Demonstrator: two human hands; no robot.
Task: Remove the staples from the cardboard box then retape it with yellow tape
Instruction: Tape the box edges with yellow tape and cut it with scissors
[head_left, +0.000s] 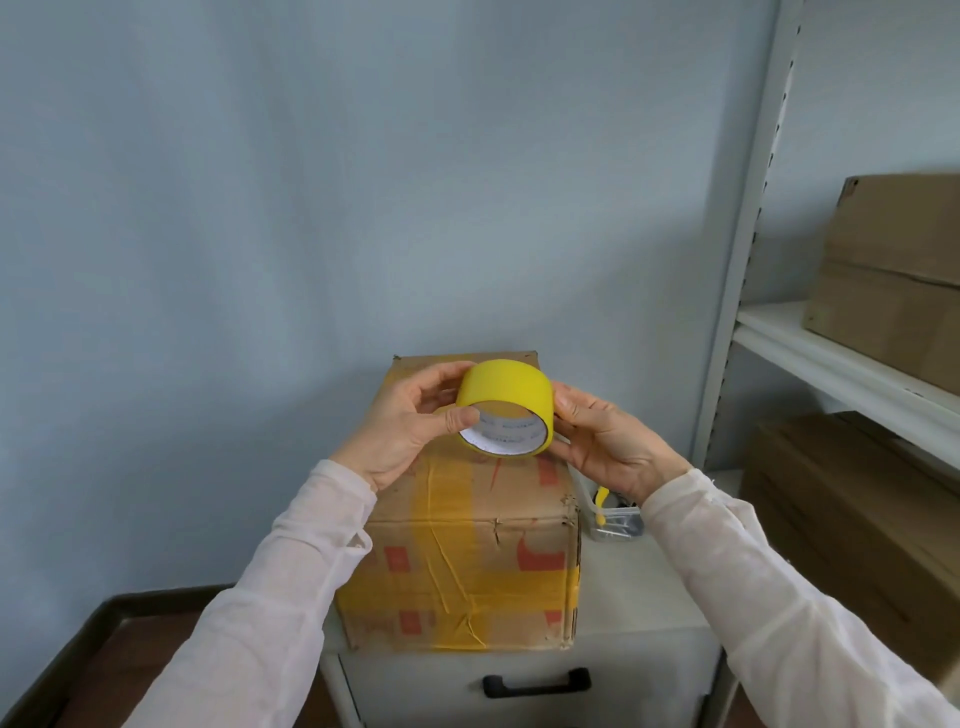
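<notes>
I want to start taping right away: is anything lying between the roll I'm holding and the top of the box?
Nothing visible does. The left hand and right hand hold the yellow tape roll over the cardboard box, whose visible top bears only old tape strips; the part under the hands is hidden.

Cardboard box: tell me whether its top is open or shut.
Shut: the cardboard box has its flaps lying flat, yellow tape strips crossing top and front.

Soft, even daylight, faint shadows on the wall (260, 208), wide-angle bending at edges.
</notes>
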